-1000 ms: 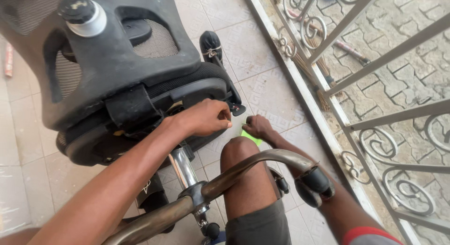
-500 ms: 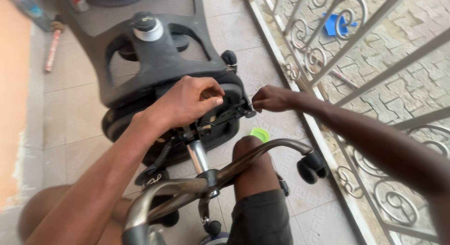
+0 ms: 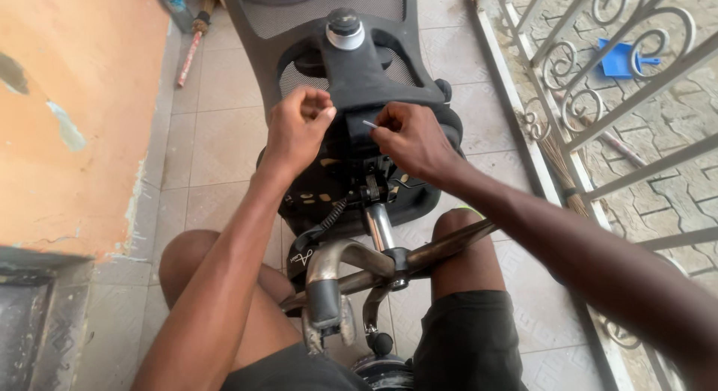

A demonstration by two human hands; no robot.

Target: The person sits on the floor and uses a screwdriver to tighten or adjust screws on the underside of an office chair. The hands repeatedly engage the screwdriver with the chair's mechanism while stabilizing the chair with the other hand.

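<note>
L hand (image 3: 297, 129) fingers clenched, R hand (image 3: 410, 139) pinching thin metal pin (image 3: 369, 124) over black plastic chair underside (image 3: 359, 84).

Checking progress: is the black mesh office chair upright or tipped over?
Tipped over: the black mesh office chair lies on the tiled floor, its chrome wheeled base toward the camera.

Chair base (image 3: 351, 279) cut off at bottom edge; thin item (image 3: 369, 124) in right hand (image 3: 411, 140) too small to identify.
</note>
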